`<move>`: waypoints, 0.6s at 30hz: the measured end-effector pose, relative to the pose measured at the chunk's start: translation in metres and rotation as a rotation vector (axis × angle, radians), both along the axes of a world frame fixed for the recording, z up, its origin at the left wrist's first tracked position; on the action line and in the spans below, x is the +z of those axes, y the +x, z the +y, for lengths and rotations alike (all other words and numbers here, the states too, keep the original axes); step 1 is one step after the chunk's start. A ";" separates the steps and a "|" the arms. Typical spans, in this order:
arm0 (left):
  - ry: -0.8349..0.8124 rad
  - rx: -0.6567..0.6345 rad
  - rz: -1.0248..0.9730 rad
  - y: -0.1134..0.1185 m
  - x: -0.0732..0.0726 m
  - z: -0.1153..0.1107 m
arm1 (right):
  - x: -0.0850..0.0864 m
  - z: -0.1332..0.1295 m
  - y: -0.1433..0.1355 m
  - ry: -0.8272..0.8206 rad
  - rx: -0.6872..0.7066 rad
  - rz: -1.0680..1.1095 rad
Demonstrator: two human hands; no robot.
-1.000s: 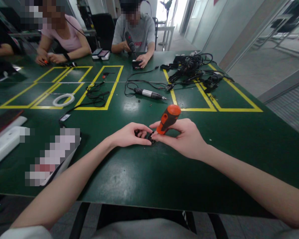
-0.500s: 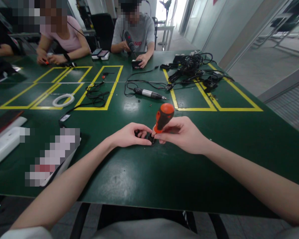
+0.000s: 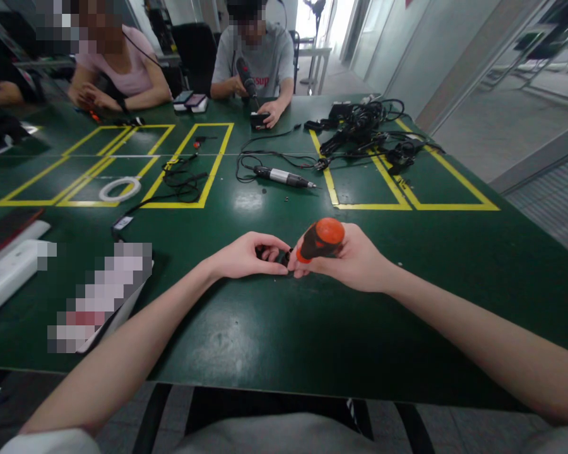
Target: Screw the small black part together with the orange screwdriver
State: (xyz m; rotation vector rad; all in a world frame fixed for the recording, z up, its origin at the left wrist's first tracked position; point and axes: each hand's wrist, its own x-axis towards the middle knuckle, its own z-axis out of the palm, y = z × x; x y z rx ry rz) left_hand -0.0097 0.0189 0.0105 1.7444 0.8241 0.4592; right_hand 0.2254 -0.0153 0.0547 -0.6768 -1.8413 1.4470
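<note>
My left hand point(image 3: 250, 255) rests on the green table with its fingers curled round a small black part point(image 3: 286, 257), most of which the fingers hide. My right hand point(image 3: 353, 260) grips a screwdriver point(image 3: 322, 238) with an orange and black handle, held low near the handle's front end. The handle leans to the right and toward me. Its tip is hidden by the right fingers, close against the black part, so I cannot tell whether it touches. Both hands' fingertips meet over the part.
Ahead lies a silver and black electric screwdriver point(image 3: 284, 178) with its cable. Tangled black cables point(image 3: 360, 129) are piled at the back right. A tape roll point(image 3: 120, 189), a power strip point(image 3: 9, 277) and a blurred box point(image 3: 106, 296) lie left. Across the table a person point(image 3: 255, 69) holds a drill.
The screwdriver's handle has tipped down to the right and toward me, and my right fingers have shifted slightly round it. My left hand has stayed in place.
</note>
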 end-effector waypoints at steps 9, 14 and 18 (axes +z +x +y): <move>0.014 -0.021 -0.008 0.001 0.002 0.000 | 0.001 0.001 -0.001 0.015 -0.007 -0.011; 0.005 0.014 -0.009 0.000 0.001 0.000 | 0.000 -0.002 0.000 0.051 -0.064 -0.012; -0.010 0.017 -0.005 0.001 0.002 0.001 | 0.006 -0.003 0.000 0.178 -0.122 -0.123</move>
